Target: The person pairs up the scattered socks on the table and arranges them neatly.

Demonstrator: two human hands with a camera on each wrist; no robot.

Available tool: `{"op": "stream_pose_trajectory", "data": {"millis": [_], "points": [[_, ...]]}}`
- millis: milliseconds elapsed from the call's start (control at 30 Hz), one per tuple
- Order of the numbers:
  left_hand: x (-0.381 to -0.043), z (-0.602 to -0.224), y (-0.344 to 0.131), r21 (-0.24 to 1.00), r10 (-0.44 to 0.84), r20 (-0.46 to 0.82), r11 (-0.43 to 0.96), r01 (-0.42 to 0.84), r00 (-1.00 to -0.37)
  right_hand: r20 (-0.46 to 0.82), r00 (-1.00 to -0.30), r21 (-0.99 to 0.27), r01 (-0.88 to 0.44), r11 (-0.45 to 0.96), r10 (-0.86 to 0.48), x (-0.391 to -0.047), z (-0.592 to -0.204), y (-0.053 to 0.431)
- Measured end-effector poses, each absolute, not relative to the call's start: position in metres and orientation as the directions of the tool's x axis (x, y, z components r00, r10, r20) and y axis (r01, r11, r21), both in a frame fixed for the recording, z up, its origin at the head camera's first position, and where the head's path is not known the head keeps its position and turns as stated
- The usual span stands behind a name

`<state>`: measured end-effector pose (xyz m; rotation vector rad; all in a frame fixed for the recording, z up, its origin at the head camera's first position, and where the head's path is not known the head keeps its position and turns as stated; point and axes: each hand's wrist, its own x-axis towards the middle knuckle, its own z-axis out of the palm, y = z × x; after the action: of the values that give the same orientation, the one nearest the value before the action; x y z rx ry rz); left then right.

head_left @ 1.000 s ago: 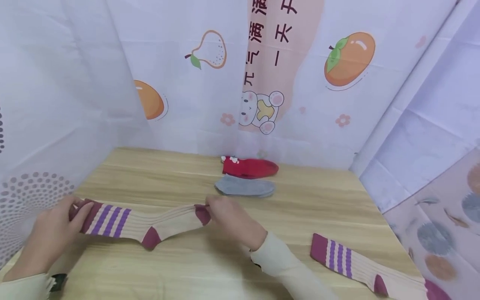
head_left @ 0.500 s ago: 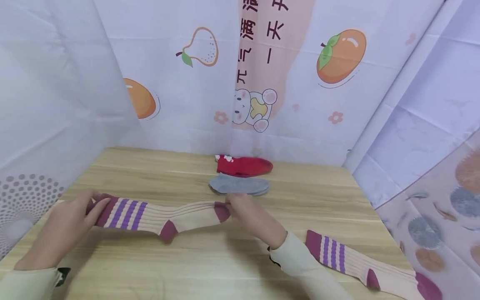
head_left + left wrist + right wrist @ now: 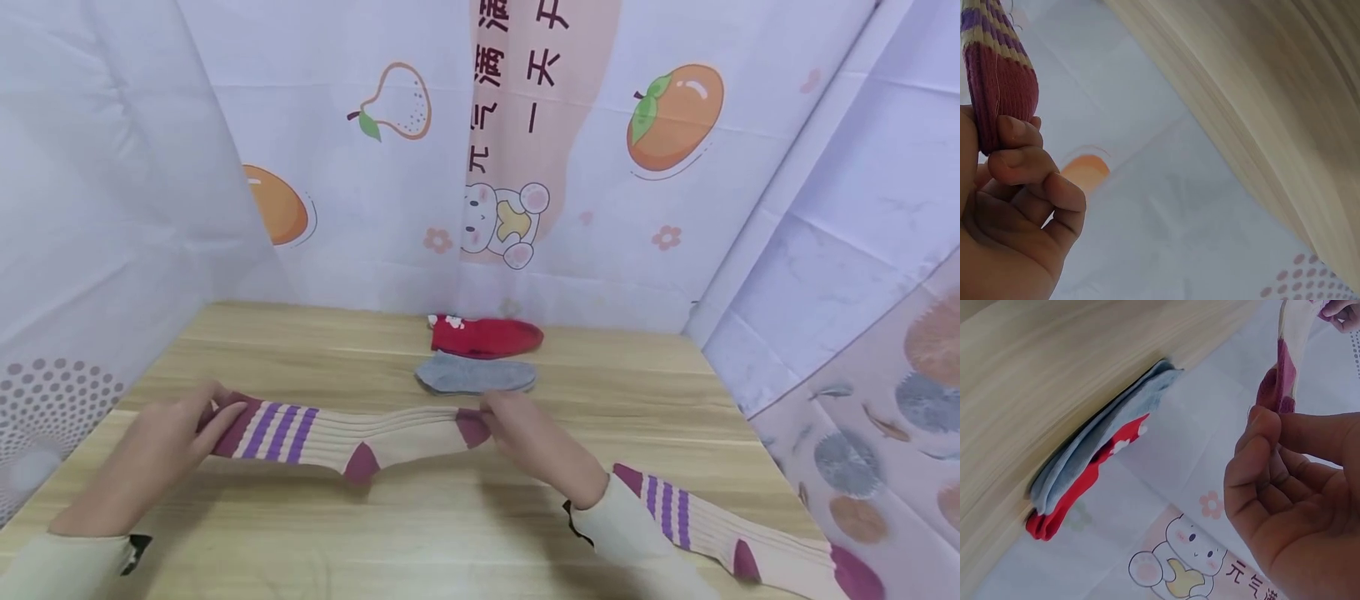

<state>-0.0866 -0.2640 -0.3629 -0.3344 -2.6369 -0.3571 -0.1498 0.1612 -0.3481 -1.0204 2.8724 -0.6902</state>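
A cream sock with a maroon cuff, heel and toe and purple stripes [image 3: 333, 437] is stretched sideways above the table between both hands. My left hand [image 3: 161, 454] pinches its maroon cuff [image 3: 1004, 81], thumb against fingers. At the other end my right hand [image 3: 543, 446] pinches the maroon toe between thumb and fingertips, as the right wrist view also shows [image 3: 1291, 481]. A matching striped sock [image 3: 712, 529] lies flat at the right front of the table, partly behind the right sleeve.
Toward the back of the wooden table [image 3: 262, 350] lie a grey sock [image 3: 476, 375] and, just behind it, a red sock [image 3: 487, 337]. Printed curtains [image 3: 337, 217] hang close along the back and both sides.
Both hands have moved to the right in the head view, carrying the stretched sock with them. The grip at each end stays the same. The view has also shifted slightly.
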Motion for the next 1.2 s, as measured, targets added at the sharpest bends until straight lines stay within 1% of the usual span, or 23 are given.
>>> {"op": "stream_pose_trajectory", "data": {"millis": [133, 267, 400, 600, 800, 867, 967, 1100, 1200], "points": [[-0.089, -0.362, -0.252, 0.197, 0.207, 0.428, 0.929, 0.314, -0.880, 0.142, -0.799, -0.395, -0.587, 0.707, -0.584, -0.146, -0.349, 0.176], [-0.092, -0.361, -0.239, 0.201, 0.246, 0.416, 0.914, 0.353, -0.875, 0.156, -0.808, -0.376, -0.580, 0.722, -0.568, -0.142, -0.351, 0.189], [-0.094, -0.361, -0.226, 0.205, 0.285, 0.436, 0.892, 0.402, -0.854, 0.153, -0.820, -0.383, -0.564, 0.732, -0.552, -0.140, -0.350, 0.203], [-0.101, -0.359, -0.206, 0.184, 0.355, 0.483, 0.852, 0.489, -0.800, 0.166, -0.843, -0.381, -0.533, 0.755, -0.511, -0.138, -0.347, 0.224], [-0.107, -0.357, -0.191, 0.179, 0.407, 0.488, 0.819, 0.545, -0.772, 0.190, -0.830, -0.381, -0.555, 0.739, -0.525, -0.139, -0.350, 0.242], [-0.108, -0.357, -0.187, 0.186, 0.413, 0.481, 0.814, 0.551, -0.773, 0.185, -0.825, -0.373, -0.562, 0.739, -0.534, -0.140, -0.350, 0.247], [-0.109, -0.356, -0.180, 0.196, 0.422, 0.462, 0.809, 0.554, -0.780, 0.156, -0.836, -0.368, -0.544, 0.754, -0.527, -0.141, -0.348, 0.255], [-0.111, -0.355, -0.171, 0.214, 0.432, 0.417, 0.808, 0.548, -0.800, 0.118, -0.847, -0.366, -0.522, 0.771, -0.517, -0.144, -0.345, 0.265], [-0.114, -0.354, -0.164, 0.238, 0.436, 0.382, 0.806, 0.542, -0.815, 0.110, -0.844, -0.355, -0.527, 0.772, -0.525, -0.147, -0.343, 0.271]]}}
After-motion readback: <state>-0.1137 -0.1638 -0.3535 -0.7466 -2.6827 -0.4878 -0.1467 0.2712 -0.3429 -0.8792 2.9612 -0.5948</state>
